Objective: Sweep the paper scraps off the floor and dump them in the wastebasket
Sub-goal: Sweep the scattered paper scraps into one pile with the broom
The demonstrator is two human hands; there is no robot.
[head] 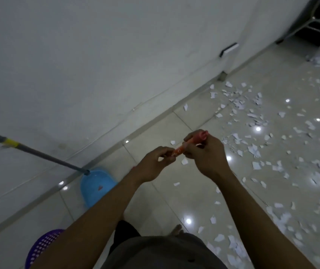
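Note:
Both hands grip an orange-pink handle (pixel 180 149), seemingly a broom's, seen end on; its brush end is hidden. My right hand (pixel 206 152) holds it near the pink top cap, and my left hand (pixel 155 164) holds it just below. Several white paper scraps (pixel 256 150) lie scattered over the tiled floor to the right. A blue dustpan (pixel 97 187) with a long grey handle (pixel 42 154) leans against the wall at the left. The purple perforated wastebasket (pixel 42 247) shows at the bottom left edge.
A white wall (pixel 97 65) runs diagonally along the left, meeting the glossy tiles at a skirting line. Metal chair legs (pixel 314 26) stand at the top right. A small wall fixture (pixel 229 48) sits low on the wall. My foot (pixel 176 230) shows below the hands.

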